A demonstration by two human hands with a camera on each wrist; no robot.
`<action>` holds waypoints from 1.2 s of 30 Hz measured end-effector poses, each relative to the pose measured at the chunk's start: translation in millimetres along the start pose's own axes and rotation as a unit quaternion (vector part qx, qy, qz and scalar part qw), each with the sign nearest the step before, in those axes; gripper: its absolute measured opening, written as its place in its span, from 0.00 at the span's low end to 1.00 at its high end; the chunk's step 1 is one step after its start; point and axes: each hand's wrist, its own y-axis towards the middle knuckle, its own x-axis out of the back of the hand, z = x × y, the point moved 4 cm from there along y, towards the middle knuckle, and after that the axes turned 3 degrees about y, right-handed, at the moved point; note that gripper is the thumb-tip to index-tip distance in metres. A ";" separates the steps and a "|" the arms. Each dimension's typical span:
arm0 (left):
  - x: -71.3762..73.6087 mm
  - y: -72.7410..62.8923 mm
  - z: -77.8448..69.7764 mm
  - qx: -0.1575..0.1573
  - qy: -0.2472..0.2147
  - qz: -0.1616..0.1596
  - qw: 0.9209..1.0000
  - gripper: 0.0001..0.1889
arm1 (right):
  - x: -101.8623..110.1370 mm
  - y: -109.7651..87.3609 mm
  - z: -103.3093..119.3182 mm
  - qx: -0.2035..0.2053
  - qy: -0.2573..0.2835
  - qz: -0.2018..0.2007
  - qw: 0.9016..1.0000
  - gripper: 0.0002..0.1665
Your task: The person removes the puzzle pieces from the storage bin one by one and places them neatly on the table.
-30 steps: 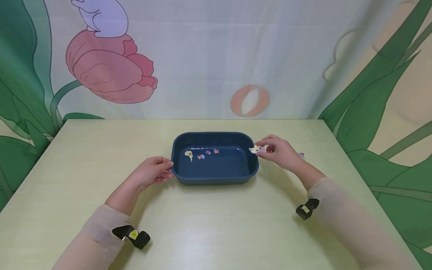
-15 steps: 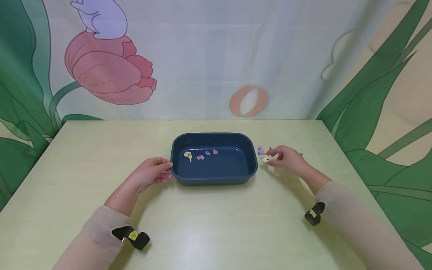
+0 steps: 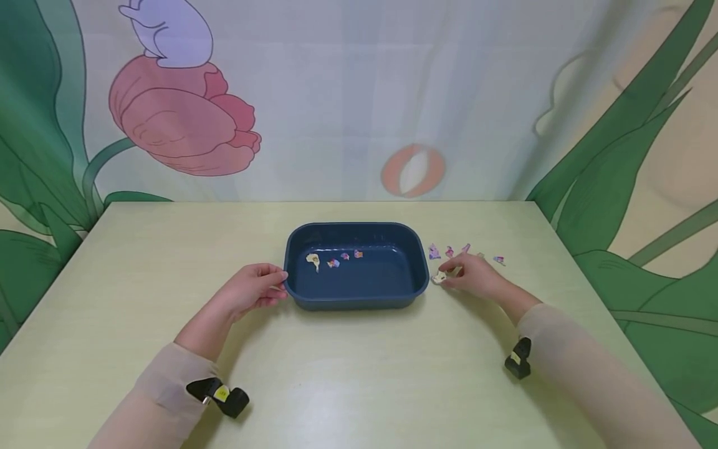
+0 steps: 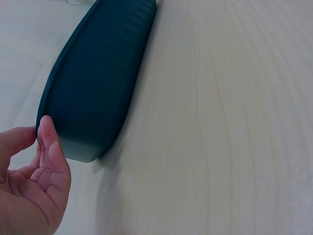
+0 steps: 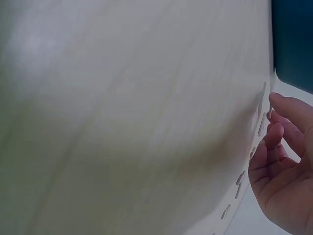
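Observation:
A dark blue rectangular tray (image 3: 359,302) stands mid-table. My left hand (image 3: 259,288) pinches its left end; in the left wrist view the thumb lies at the rim and the fingers (image 4: 57,156) against the outer wall. Just beyond the tray's right end, my right hand (image 3: 473,274) pinches a small cream flat cutout (image 3: 439,278) low over the table. Several purple and pink printed cutouts, such as this purple one (image 3: 434,252), lie in a row behind that hand, partly hidden by it. Inside the tray show a cream cutout (image 3: 313,261) and several smaller colourful cutouts (image 3: 333,263).
The pale wood-grain table (image 3: 348,380) reaches back to a printed curtain (image 3: 325,106) with a flower and leaves. One cutout (image 3: 499,260) lies farthest right, past the right wrist. Each sleeve carries a small black camera (image 3: 230,399).
My right hand has moved from the tray's right rim toward me, bringing the cream cutout low beside the tray's near right corner. More of the row of cutouts shows. My left hand stays at the tray.

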 end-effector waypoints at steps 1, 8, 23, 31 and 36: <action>-0.1 -0.2 0.2 0.000 0.000 0.001 1.000 0.17 | -0.2 0.2 -0.3 -0.001 0.001 0.001 1.000 0.19; -0.3 -0.7 -1.0 -0.005 -0.006 0.003 1.000 0.16 | 3.4 0.7 -1.6 -0.005 0.002 0.005 1.000 0.21; -0.5 -0.2 -1.8 0.006 0.000 0.000 1.000 0.17 | 26.7 4.1 37.8 0.024 0.122 -0.099 0.987 0.23; 0.6 0.5 0.6 -0.001 -0.001 0.001 1.000 0.16 | 4.6 15.2 84.4 0.087 0.156 -0.077 0.981 0.21; 0.3 1.8 2.4 0.003 0.002 -0.002 1.000 0.16 | -10.2 26.0 104.2 0.107 0.165 -0.064 0.979 0.20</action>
